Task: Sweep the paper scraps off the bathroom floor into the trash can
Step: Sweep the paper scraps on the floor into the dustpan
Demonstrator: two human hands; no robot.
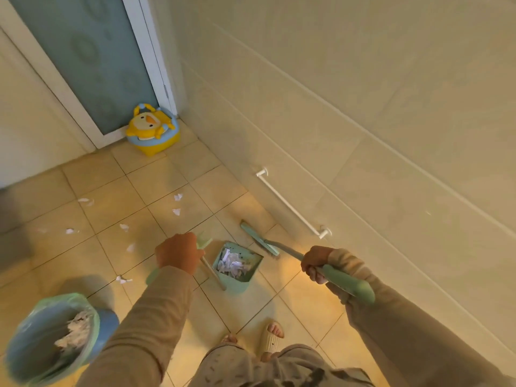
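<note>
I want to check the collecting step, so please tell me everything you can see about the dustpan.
The dustpan is pale green, apparently plastic, with a squarish bin and a long thin handle. The left hand grips the handle's top. The bin is down at the tiled floor, its opening facing the camera, and holds a heap of white paper scraps. The broom head sits just behind it, near its upper right corner.
</note>
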